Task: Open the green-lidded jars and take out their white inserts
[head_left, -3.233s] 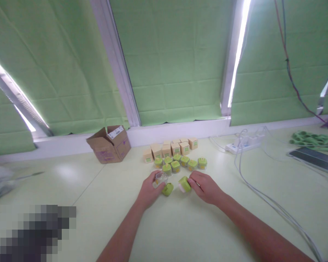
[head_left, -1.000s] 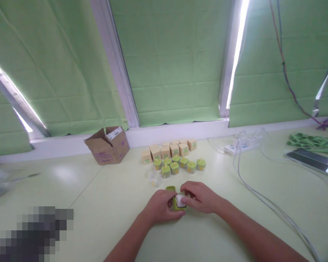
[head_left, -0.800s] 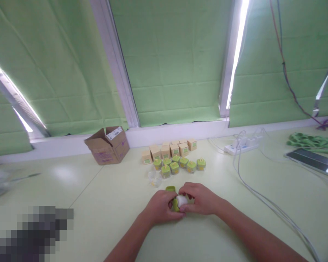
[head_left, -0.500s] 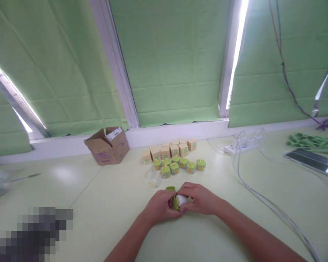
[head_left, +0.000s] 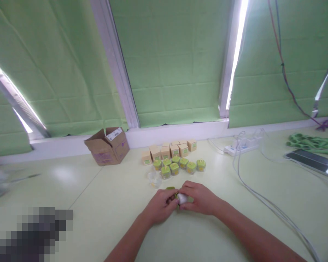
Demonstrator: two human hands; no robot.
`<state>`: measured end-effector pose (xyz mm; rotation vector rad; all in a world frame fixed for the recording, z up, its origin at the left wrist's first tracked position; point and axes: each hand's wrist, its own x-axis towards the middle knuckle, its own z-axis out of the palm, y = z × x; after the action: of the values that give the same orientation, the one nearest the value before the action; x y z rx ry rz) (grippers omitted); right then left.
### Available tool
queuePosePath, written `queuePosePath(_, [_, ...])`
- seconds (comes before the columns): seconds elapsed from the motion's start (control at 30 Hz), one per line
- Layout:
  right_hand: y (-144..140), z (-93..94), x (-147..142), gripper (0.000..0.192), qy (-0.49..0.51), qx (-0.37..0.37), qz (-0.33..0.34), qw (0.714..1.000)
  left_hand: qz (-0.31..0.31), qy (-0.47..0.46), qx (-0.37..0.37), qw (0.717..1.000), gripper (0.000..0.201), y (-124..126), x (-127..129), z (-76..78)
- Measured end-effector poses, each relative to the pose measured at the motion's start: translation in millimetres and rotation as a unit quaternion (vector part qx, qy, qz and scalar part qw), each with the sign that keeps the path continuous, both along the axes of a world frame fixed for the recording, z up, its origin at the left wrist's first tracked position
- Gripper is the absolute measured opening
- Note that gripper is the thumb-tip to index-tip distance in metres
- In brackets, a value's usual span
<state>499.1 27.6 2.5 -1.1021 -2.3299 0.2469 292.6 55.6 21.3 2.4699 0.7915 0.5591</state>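
Observation:
My left hand is closed around a small green piece, mostly hidden by its fingers. Pinched in my right hand is a small white rounded piece, which meets the green piece between both hands. Just behind my left fingers a green lid-like part lies on the table. A clear plastic cup sits beyond my left hand. Behind the hands stand several small clear tubs with green lids.
Several small tan cardboard boxes stand in rows by the wall. An open brown carton is to their left. On the right are a white power strip with cables, a dark phone-like slab and a green knotted bundle.
My left fingers have closed further over the green piece, so less of it shows. The white piece has shifted slightly right, and less of the green lid-like part is visible.

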Motion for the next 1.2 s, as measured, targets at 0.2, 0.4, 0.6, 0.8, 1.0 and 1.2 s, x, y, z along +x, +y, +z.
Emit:
queuePosePath(0.2, [-1.8,0.5,-3.2,0.039,-0.012,0.008,-0.007,1.0,0.021,-0.001,-0.035,0.999,0.015,-0.2,1.7,-2.1])
queuePosePath(0.4, [-3.0,0.1,-7.1,0.038,-0.035,0.022,-0.009,0.999,0.046,-0.003,-0.028,0.999,0.015,-1.0,4.0,-2.9])
queuePosePath(0.6, [-3.4,-1.7,-11.7,0.034,-0.062,0.037,-0.032,0.997,0.063,0.022,-0.021,0.998,0.013,-1.5,5.7,-2.6])
queuePosePath(0.8, [-5.0,-1.1,-21.7,0.027,-0.123,0.045,-0.078,0.988,0.08,0.034,0.027,0.996,0.014,-2.5,9.2,-3.4])
queuePosePath(1.0, [-3.4,-6.4,-22.3,0.032,-0.103,0.043,-0.098,0.989,0.081,0.029,0.025,0.996,0.022,-0.9,7.1,-3.8])
queuePosePath(1.2, [-0.1,-6.8,-12.2,0.03,-0.075,0.031,-0.1,0.992,0.067,-0.005,0.001,0.998,0.038,2.2,0.8,-8.6])
